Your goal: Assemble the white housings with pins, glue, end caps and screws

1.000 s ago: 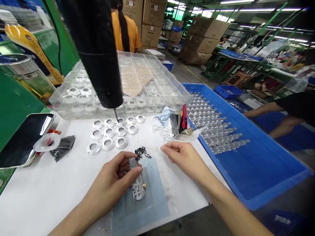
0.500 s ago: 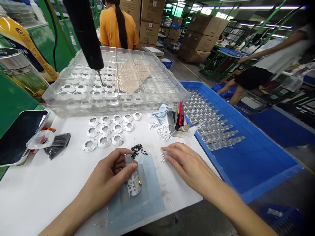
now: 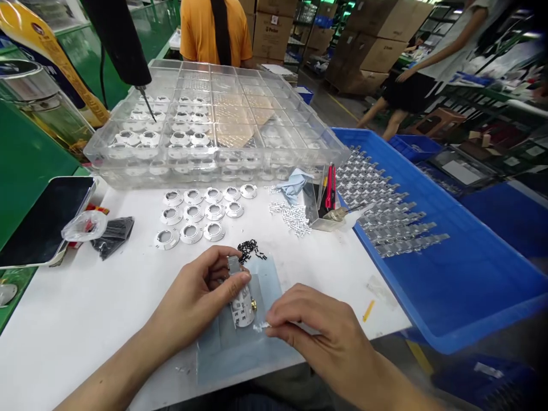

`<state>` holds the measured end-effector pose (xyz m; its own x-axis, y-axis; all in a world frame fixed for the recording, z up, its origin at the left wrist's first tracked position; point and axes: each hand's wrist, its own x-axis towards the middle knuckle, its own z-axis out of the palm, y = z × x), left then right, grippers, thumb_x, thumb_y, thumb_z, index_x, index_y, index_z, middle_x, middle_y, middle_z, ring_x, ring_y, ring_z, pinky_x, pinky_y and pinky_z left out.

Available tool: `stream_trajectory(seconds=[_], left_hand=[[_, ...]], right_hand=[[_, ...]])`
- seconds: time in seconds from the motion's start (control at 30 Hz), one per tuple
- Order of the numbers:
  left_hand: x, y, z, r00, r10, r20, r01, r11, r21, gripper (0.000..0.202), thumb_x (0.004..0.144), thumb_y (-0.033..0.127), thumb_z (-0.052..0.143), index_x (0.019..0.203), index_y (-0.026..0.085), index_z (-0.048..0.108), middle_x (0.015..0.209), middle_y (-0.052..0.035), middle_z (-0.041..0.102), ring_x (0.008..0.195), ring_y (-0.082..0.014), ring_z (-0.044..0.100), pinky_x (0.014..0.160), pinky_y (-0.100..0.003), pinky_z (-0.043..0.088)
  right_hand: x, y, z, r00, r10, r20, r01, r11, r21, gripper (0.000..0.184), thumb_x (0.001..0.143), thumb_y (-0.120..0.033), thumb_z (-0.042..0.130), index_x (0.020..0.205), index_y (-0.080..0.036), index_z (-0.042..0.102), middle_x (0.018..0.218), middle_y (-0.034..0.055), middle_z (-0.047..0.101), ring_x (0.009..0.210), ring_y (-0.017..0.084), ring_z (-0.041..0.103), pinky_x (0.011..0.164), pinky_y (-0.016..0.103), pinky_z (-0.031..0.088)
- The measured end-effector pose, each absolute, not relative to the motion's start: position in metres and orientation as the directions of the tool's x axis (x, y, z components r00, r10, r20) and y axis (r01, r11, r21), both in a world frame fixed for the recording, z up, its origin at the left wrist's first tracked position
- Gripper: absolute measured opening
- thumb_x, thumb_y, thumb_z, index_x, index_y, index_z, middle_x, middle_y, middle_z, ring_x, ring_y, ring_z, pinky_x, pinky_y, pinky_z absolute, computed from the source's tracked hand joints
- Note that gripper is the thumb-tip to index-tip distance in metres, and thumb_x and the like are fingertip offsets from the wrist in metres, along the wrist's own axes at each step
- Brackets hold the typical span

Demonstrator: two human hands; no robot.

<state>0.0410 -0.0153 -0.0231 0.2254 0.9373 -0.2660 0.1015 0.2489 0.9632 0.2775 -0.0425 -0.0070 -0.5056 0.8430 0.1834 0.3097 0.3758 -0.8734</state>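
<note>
My left hand is closed around a small grey-and-white metal part with a brass-coloured fitting on its right side. To the right of it, my right hand pinches a small white pin between thumb and forefinger, close to the brass fitting; its exact shape is blurred. Both hands are over a light blue sheet on the white table. Just beyond my left hand lies a heap of small black pins. Farther back is a pile of small white pins.
White rings stand in rows before a clear compartment tray. A black power screwdriver hangs above the tray. At right, a blue bin holds rows of metal parts. A tool box, phone and people are around.
My right hand has moved from the few white pins on the table toward the metal part, its fingers now pinched on one. My left hand keeps its hold. The view has shifted slightly.
</note>
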Motion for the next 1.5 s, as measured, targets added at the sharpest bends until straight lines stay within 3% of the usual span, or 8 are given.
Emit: stream_trajectory(seconds=[0.2, 0.33, 0.57, 1.0, 1.13, 1.3, 1.37, 1.5], left_hand=[[0.04, -0.015, -0.021, 0.236, 0.938, -0.255, 0.105, 0.236, 0.966, 0.035, 0.094, 0.045, 0.071, 0.119, 0.024, 0.061, 0.088, -0.0009, 0.066, 0.085, -0.0188, 0.062, 0.07, -0.029, 0.048], [0.04, -0.016, -0.019, 0.241, 0.94, -0.241, 0.133, 0.214, 0.968, 0.032, 0.095, 0.045, 0.07, 0.117, 0.025, 0.061, 0.077, 0.0044, 0.052, 0.072, -0.0148, 0.05, 0.064, -0.027, 0.041], [0.042, -0.014, -0.018, 0.233, 0.938, -0.257, 0.143, 0.229, 0.963, 0.031, 0.095, 0.043, 0.07, 0.117, 0.025, 0.061, 0.072, 0.0069, 0.043, 0.069, -0.0138, 0.042, 0.062, -0.027, 0.036], [0.041, -0.015, -0.019, 0.226, 0.935, -0.274, 0.147, 0.245, 0.958, 0.035, 0.094, 0.044, 0.071, 0.12, 0.023, 0.061, 0.081, 0.0025, 0.06, 0.078, -0.0164, 0.057, 0.068, -0.03, 0.045], [0.042, -0.016, -0.017, 0.215, 0.941, -0.262, 0.143, 0.235, 0.961, 0.037, 0.092, 0.044, 0.073, 0.121, 0.023, 0.063, 0.094, -0.004, 0.071, 0.089, -0.0224, 0.067, 0.075, -0.034, 0.053], [0.042, -0.018, -0.015, 0.211, 0.949, -0.234, 0.158, 0.203, 0.966, 0.035, 0.092, 0.043, 0.075, 0.12, 0.025, 0.066, 0.1, -0.0043, 0.075, 0.094, -0.0235, 0.07, 0.08, -0.035, 0.055], [0.042, -0.018, -0.014, 0.198, 0.954, -0.225, 0.106, 0.207, 0.973, 0.035, 0.091, 0.043, 0.077, 0.119, 0.026, 0.066, 0.098, -0.0027, 0.076, 0.094, -0.0223, 0.071, 0.081, -0.034, 0.055], [0.04, -0.018, -0.011, 0.161, 0.958, -0.238, -0.08, 0.253, 0.964, 0.033, 0.09, 0.039, 0.08, 0.117, 0.026, 0.066, 0.1, -0.0012, 0.078, 0.091, -0.0183, 0.072, 0.077, -0.027, 0.057]], right_hand=[[0.265, -0.039, -0.013, -0.538, 0.803, 0.255, 0.279, 0.456, -0.845, 0.014, 0.095, -0.007, 0.068, 0.103, -0.018, 0.071, 0.094, 0.0038, 0.075, 0.092, 0.014, 0.069, 0.081, 0.027, 0.057], [0.264, -0.038, -0.011, -0.549, 0.81, 0.205, 0.305, 0.422, -0.854, 0.012, 0.096, -0.01, 0.068, 0.103, -0.019, 0.072, 0.095, 0.0037, 0.075, 0.093, 0.015, 0.069, 0.082, 0.029, 0.058], [0.263, -0.038, -0.01, -0.556, 0.817, 0.155, 0.332, 0.389, -0.86, 0.012, 0.097, -0.014, 0.067, 0.104, -0.022, 0.073, 0.097, 0.0033, 0.075, 0.095, 0.016, 0.069, 0.083, 0.029, 0.058], [0.258, -0.04, -0.015, -0.487, 0.867, 0.107, 0.39, 0.325, -0.861, 0.012, 0.096, -0.02, 0.071, 0.105, -0.028, 0.072, 0.102, 0.0002, 0.069, 0.094, 0.013, 0.067, 0.084, 0.025, 0.054], [0.253, -0.037, -0.013, -0.362, 0.927, -0.093, 0.499, 0.109, -0.86, 0.022, 0.087, -0.029, 0.081, 0.102, -0.028, 0.064, 0.098, -0.002, 0.066, 0.092, 0.016, 0.062, 0.082, 0.028, 0.052], [0.249, -0.037, -0.009, -0.282, 0.922, -0.266, 0.542, -0.076, -0.837, 0.03, 0.083, -0.03, 0.082, 0.107, -0.028, 0.063, 0.099, -0.0011, 0.065, 0.087, 0.017, 0.06, 0.081, 0.032, 0.052], [0.25, -0.038, -0.007, -0.28, 0.917, -0.285, 0.51, -0.11, -0.853, 0.037, 0.085, -0.031, 0.08, 0.118, -0.03, 0.063, 0.107, 0.0005, 0.066, 0.089, 0.018, 0.061, 0.081, 0.033, 0.053], [0.255, -0.043, -0.006, -0.311, 0.911, -0.27, 0.29, -0.179, -0.94, 0.047, 0.094, -0.047, 0.07, 0.137, -0.036, 0.054, 0.134, 0.0029, 0.063, 0.115, 0.02, 0.063, 0.092, 0.035, 0.056]])
